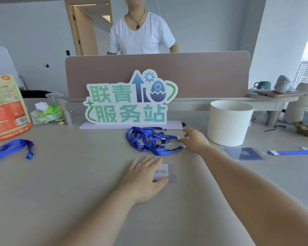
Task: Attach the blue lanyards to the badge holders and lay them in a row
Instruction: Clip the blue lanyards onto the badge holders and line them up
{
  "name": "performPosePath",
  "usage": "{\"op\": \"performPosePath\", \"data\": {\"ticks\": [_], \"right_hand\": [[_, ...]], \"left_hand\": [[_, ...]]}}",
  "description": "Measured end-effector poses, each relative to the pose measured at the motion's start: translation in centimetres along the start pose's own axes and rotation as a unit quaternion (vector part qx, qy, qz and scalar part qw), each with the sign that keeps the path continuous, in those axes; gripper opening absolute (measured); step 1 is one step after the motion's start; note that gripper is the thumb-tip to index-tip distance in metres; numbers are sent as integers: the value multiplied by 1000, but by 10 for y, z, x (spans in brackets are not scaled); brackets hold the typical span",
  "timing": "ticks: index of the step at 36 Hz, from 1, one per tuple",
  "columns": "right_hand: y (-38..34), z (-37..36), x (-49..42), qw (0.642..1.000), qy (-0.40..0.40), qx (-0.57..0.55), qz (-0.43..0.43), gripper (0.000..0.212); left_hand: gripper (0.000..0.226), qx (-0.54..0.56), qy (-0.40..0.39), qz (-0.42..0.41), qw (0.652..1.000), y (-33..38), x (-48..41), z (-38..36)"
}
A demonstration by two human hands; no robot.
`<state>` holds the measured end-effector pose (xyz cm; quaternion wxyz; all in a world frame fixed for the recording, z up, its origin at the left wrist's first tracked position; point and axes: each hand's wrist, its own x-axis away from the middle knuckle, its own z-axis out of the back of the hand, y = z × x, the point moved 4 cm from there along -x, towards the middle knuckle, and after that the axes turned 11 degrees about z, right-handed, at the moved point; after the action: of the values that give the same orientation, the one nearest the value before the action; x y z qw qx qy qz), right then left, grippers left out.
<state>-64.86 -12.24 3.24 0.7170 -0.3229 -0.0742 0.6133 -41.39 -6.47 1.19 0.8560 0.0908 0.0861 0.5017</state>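
We judge the job early; at three o'clock a blue-carded badge holder (244, 153) lies just beside a flat lanyard strap (292, 152), joined or not we cannot tell; a loose lanyard (11, 148) waits at nine. Our left hand (143, 176) presses, fingers straight, on a clear glossy holder (172, 173) at centre; at twelve our right hand (194, 139) touches the tangled ribbon pile (146, 141); whether it pinches, we cannot tell.
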Motion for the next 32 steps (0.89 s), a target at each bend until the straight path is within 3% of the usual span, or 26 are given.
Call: {"op": "performPosePath", "data": {"ticks": [7, 13, 18, 25, 29, 32], "right_hand": [[-4, 2, -11, 999, 34, 24, -14, 24], [-10, 8, -11, 999, 33, 41, 6, 22], [-5, -6, -7, 996, -48, 78, 12, 41], [-8, -7, -14, 995, -3, 102, 9, 50], [-5, -8, -17, 991, -8, 131, -6, 28], [-6, -7, -16, 990, 8, 140, -7, 22]], "left_hand": [[73, -7, 7, 12, 1000, -4, -6, -2], [70, 5, 9, 13, 1000, -2, -3, 0], [72, 14, 10, 15, 1000, -1, 0, 2], [89, 24, -8, 20, 999, -2, -1, 4], [84, 34, -2, 13, 999, -1, -1, 3], [82, 41, 3, 18, 999, -1, -2, 4]]}}
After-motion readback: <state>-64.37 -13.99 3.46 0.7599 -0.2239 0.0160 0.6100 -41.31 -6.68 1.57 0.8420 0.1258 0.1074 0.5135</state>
